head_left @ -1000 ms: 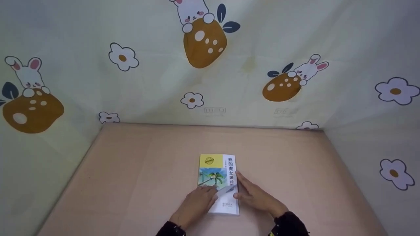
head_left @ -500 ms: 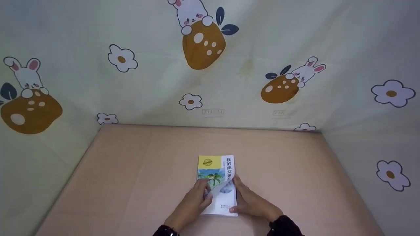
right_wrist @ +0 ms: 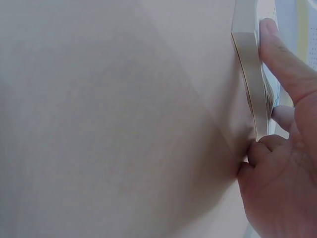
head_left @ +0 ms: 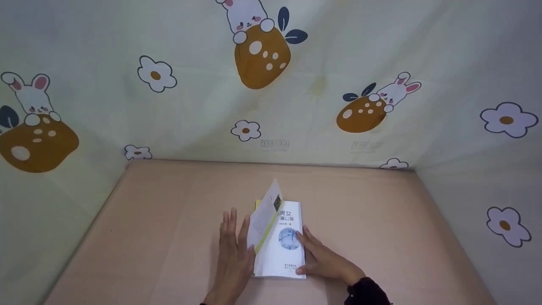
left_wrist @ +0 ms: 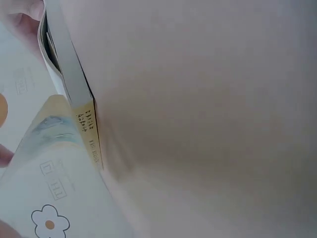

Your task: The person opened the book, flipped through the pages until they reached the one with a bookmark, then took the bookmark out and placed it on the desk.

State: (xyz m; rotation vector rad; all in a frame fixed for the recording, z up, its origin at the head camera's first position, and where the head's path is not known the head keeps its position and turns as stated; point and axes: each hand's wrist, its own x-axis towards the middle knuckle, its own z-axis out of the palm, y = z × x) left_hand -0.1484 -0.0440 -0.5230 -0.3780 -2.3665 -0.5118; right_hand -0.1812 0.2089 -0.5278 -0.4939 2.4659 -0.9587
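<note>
A thin paperback book (head_left: 277, 260) lies on the table with its front cover (head_left: 263, 218) raised at a slant to the left. The exposed title page has dark lettering and a round blue picture. My left hand (head_left: 233, 260) stands beside the raised cover, fingers extended and thumb touching it. Along the book's right edge my right hand (head_left: 330, 262) holds it: thumb near the lower corner, one finger on the page, the others bent at the side (right_wrist: 270, 198). In the left wrist view, the yellow spine (left_wrist: 88, 129) shows; the left hand is mostly cut off.
The tan tabletop (head_left: 169, 220) spreads around the book. Pale cloth walls (head_left: 190, 118) printed with rabbits, brown fruit and flowers stand at the back and both sides.
The cover, earlier lifted only at its lower corner, has swung up and left, baring the title page. My left hand has moved left and straightened its fingers. The right hand stays at the edge.
</note>
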